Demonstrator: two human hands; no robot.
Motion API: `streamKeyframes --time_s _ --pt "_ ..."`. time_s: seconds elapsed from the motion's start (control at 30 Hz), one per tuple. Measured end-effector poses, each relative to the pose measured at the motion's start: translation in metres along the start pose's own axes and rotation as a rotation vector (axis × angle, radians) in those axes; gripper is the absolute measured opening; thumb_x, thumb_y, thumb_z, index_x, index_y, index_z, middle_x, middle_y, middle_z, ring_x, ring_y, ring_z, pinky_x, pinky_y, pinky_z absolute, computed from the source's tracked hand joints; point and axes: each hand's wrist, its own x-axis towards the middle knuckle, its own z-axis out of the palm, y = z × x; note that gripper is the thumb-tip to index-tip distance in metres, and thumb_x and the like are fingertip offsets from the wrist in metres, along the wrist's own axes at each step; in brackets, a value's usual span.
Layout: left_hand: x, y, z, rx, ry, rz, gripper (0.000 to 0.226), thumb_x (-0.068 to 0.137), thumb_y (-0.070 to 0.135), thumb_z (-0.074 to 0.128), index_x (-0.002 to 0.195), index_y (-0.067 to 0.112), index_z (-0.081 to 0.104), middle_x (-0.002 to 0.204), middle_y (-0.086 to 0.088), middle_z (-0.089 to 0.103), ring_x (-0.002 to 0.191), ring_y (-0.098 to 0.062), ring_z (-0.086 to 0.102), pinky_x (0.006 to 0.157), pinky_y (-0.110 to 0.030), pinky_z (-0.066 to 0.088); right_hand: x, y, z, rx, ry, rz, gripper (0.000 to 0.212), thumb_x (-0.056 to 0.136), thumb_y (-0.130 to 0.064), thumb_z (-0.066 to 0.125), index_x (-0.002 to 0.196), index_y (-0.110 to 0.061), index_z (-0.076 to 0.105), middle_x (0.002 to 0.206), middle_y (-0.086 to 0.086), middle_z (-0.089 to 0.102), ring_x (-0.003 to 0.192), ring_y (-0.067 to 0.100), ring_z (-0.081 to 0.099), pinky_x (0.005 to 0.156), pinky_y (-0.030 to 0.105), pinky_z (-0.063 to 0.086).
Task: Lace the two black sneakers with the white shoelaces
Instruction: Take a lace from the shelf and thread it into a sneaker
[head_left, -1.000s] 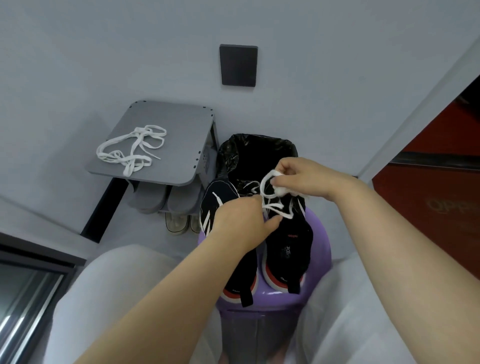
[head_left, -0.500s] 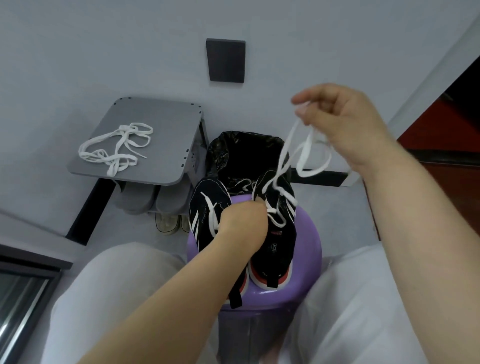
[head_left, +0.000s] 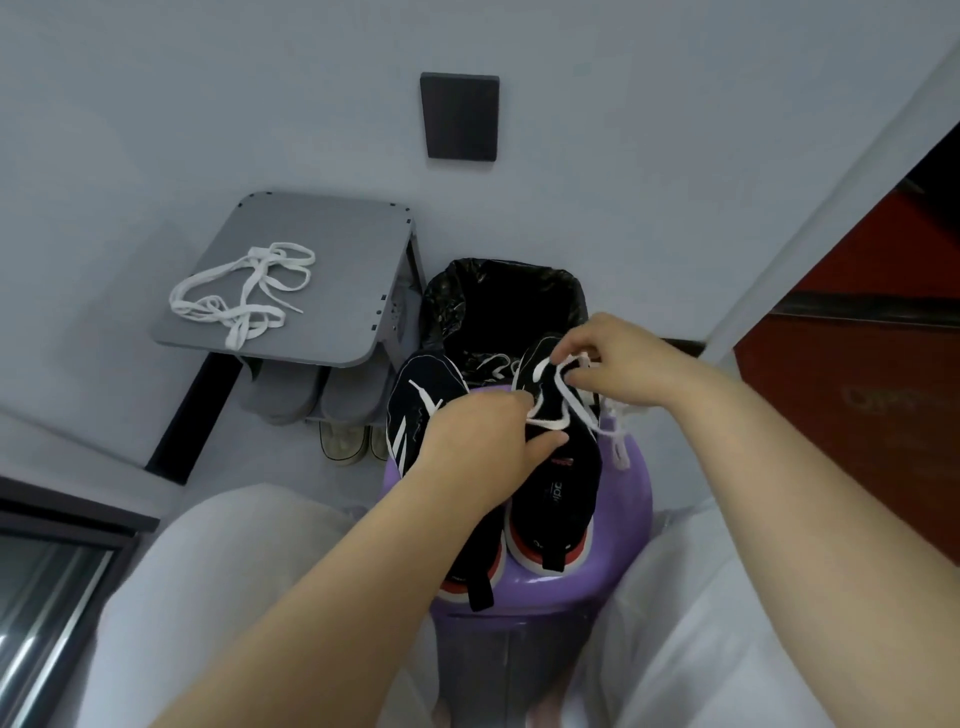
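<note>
My right hand (head_left: 618, 358) pinches the white lace (head_left: 550, 410) over the right sneaker (head_left: 566, 483) toe; my left hand (head_left: 483, 441) pinches it at the eyelets. That shoe and the left sneaker (head_left: 421, 410) stand on the purple stool (head_left: 634, 499), toes at its far edge.

Round purple plastic stool (head_left: 631, 499) crowded: seat filled by left black sneaker (head_left: 415, 410) and right black sneaker (head_left: 563, 488) side by side, bare rim only at right. Blocked behind the toes by black-bagged waste bin (head_left: 498, 306). Hemmed by white-trousered knees (head_left: 218, 561) on both sides. Open flat room on grey shelf board (head_left: 343, 244) at left, beside loose white flat shoelace (head_left: 249, 312).
</note>
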Motion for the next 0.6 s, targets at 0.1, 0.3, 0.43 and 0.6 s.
streamKeyframes --time_s 0.1,0.3,0.43,0.6 --pt "-0.003 0.001 -0.002 -0.008 -0.023 0.018 0.042 0.091 0.057 0.041 0.107 0.020 0.056 0.093 0.003 0.059 0.089 -0.018 0.058 0.072 -0.031 0.048 0.014 -0.002 0.014 0.062 0.069 -0.077 0.035 0.088 -0.017 0.060 0.123 -0.022 0.057 0.125 -0.001 0.052 0.118 0.015 0.048 0.097 0.023 0.036" --pt "-0.003 -0.010 -0.022 -0.188 -0.039 -0.021 0.029 0.096 0.039 0.043 0.083 0.016 0.054 0.068 0.005 0.049 0.068 -0.014 0.049 0.060 -0.028 0.039 0.025 0.004 0.027 0.063 0.061 0.004 0.013 0.084 -0.030 0.067 0.095 -0.023 0.066 0.094 -0.007 0.064 0.087 0.010 0.056 0.074 0.026 0.043" --pt "-0.013 -0.025 -0.051 -0.404 0.016 0.084 0.026 0.095 0.024 0.047 0.071 0.020 0.055 0.074 0.002 0.054 0.069 -0.007 0.050 0.064 -0.019 0.037 0.029 0.012 0.028 0.116 -0.002 0.041 0.016 0.086 -0.034 0.063 0.100 -0.027 0.066 0.098 -0.009 0.064 0.097 0.012 0.058 0.089 0.032 0.048" --pt "-0.022 -0.048 -0.064 -1.002 0.014 0.021 0.027 0.097 0.026 0.043 0.092 0.024 0.070 0.090 0.001 0.061 0.088 -0.010 0.058 0.087 -0.017 0.042 0.027 0.015 0.025 0.068 -0.036 0.020 0.022 0.090 -0.030 0.059 0.110 -0.026 0.068 0.115 -0.007 0.064 0.109 0.013 0.056 0.099 0.031 0.043"
